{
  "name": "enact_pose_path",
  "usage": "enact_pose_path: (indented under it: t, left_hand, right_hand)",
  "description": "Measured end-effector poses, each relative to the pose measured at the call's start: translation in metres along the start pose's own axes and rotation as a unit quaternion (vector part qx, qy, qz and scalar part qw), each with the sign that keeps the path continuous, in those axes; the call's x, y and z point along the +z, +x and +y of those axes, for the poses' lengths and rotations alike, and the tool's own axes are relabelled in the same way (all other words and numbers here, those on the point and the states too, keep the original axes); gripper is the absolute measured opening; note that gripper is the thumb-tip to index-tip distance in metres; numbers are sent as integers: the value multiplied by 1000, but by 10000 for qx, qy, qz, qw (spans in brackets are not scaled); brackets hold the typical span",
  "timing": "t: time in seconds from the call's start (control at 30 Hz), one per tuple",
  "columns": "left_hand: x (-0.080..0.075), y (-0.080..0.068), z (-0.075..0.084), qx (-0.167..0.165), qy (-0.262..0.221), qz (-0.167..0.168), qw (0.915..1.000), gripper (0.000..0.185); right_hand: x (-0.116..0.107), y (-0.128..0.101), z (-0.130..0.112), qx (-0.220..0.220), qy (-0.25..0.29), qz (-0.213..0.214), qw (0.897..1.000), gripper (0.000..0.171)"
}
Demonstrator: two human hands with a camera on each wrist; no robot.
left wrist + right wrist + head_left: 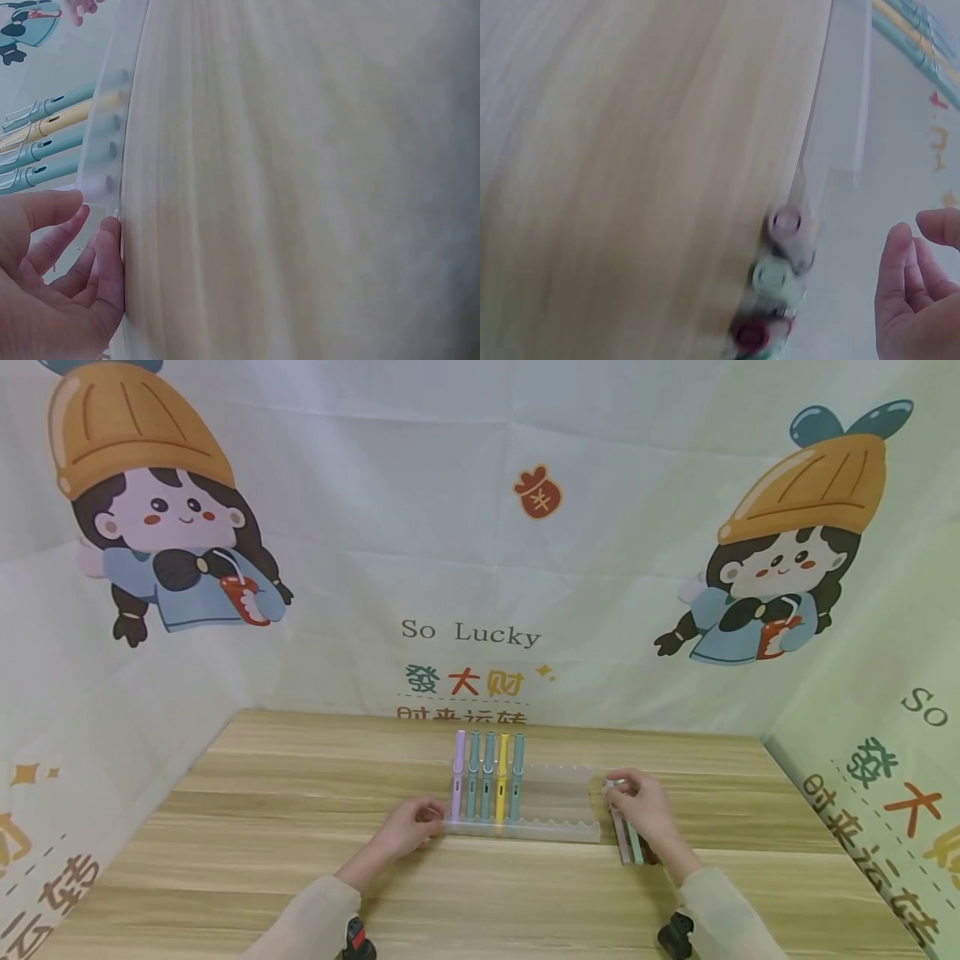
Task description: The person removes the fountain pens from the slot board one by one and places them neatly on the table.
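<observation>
Holding five pens [487, 774], rack [558, 793]; three loose pens [632, 843] beside.

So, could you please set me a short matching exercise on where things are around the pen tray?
Things:
1. purple pen
2. left hand
3. loose pens
4. tray

Places:
A. on the table, right of the tray
B. leftmost slot
C. at the tray's left front corner
D. its right half holds no pens

Pairs: 1-B, 2-C, 3-A, 4-D
</observation>
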State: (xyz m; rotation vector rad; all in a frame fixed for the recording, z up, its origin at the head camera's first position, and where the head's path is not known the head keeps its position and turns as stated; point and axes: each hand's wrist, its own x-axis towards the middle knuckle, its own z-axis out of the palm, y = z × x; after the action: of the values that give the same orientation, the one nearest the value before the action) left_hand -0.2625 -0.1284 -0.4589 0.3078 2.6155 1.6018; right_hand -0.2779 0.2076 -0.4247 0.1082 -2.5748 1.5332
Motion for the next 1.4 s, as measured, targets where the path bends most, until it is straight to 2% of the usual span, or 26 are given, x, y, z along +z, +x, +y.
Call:
enact_pose_path:
  t: [0.3, 0.53, 0.7, 0.97, 1.17, 1.4]
  left_hand:
    - [0, 0, 0, -37, -46, -21, 10000, 15]
    - [0, 1, -1, -30, -42, -30, 10000, 16]
    - [0, 1, -2, 19, -38, -43, 10000, 16]
    - [0, 1, -2, 27, -27, -31, 10000, 16]
    - [0, 0, -1, -33, -46, 8, 10000, 16]
    - [0, 0, 0, -50, -51, 28, 10000, 15]
  right_hand:
    - [26, -1, -7, -162, 56, 55, 9998, 26]
    - [44, -2, -9, -224, 337, 42, 9992, 27]
    - [58, -3, -14, -533, 360, 131, 9978, 28]
    - [77, -3, -21, -731, 898, -223, 9930, 35]
    - [88, -2, -28, -821, 911, -385, 9917, 40]
    - [97, 0, -36, -826, 901, -339, 9919, 45]
